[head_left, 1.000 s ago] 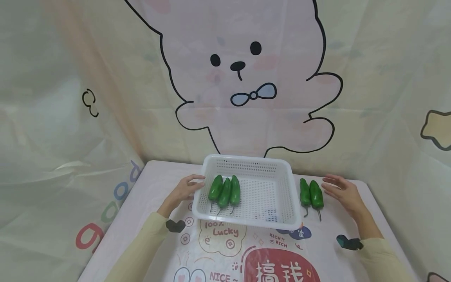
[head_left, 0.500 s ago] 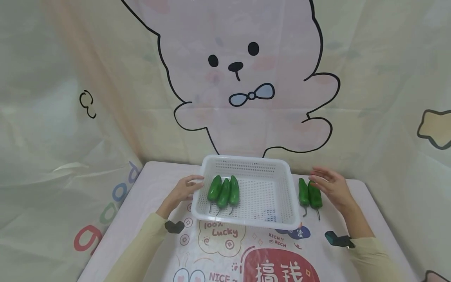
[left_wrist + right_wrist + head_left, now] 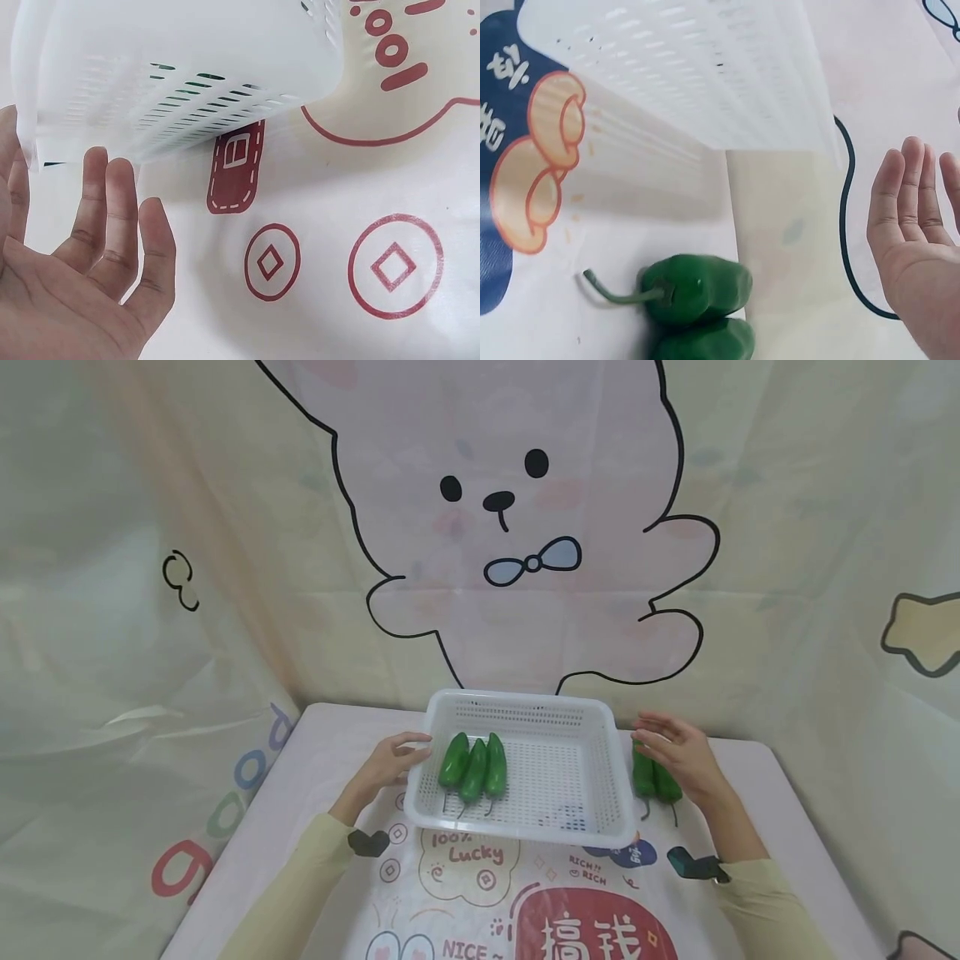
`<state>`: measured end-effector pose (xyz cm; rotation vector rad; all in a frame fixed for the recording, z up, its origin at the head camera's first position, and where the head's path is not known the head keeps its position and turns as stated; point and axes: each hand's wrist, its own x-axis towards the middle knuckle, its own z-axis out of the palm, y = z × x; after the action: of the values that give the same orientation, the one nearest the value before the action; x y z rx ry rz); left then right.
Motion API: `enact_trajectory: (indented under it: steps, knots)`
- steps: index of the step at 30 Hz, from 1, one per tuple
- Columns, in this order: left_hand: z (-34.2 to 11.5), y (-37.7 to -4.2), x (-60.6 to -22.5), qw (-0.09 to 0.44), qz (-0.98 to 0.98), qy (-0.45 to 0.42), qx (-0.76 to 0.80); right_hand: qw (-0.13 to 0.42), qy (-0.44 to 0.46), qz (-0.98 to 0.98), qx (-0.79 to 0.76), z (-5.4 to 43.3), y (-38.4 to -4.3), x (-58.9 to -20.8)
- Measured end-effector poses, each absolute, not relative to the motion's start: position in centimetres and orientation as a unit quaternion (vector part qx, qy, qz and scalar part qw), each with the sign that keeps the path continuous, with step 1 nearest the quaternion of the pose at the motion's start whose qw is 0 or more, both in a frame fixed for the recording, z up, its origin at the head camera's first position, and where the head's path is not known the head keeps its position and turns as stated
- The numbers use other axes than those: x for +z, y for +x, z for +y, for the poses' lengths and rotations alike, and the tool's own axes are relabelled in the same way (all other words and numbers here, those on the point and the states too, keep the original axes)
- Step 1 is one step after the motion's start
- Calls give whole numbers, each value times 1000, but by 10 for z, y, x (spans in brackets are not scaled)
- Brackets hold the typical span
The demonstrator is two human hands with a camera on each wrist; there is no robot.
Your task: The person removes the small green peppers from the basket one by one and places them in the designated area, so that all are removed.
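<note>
A white perforated plastic basket (image 3: 525, 838) stands at the back of the table, three green peppers (image 3: 474, 770) lying side by side in its left half. At its left rim is my left hand (image 3: 386, 762), its fingers fairly straight with the tips at the basket's outer wall (image 3: 187, 52); whether they touch it I cannot tell. My right hand (image 3: 681, 757) is above two more green peppers (image 3: 643, 777) on the table right of the basket, partly covering them in the head view. In the right wrist view its fingers (image 3: 909, 191) are extended, holding nothing, apart from the peppers (image 3: 697, 289).
A printed cloth (image 3: 450, 902) with cartoon drawings and lettering covers the table. Behind it hangs a curtain (image 3: 517, 627) with a cartoon animal, and more sheeting (image 3: 150, 693) hangs at the left side. A black strap piece (image 3: 369, 842) sits at the left wrist.
My right hand has moved left from beside the two loose peppers to above them, near the basket's right rim. The left hand stays by the basket, and the peppers have not moved.
</note>
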<state>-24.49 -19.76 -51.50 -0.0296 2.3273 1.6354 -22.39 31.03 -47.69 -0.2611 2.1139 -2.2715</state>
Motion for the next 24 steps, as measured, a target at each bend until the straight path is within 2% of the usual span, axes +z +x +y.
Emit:
enact_trajectory:
  steps: [24]
  knots:
    - [-198,-245,-517,145,809,-9,570,24,-101,708,-699,247,-251,-459]
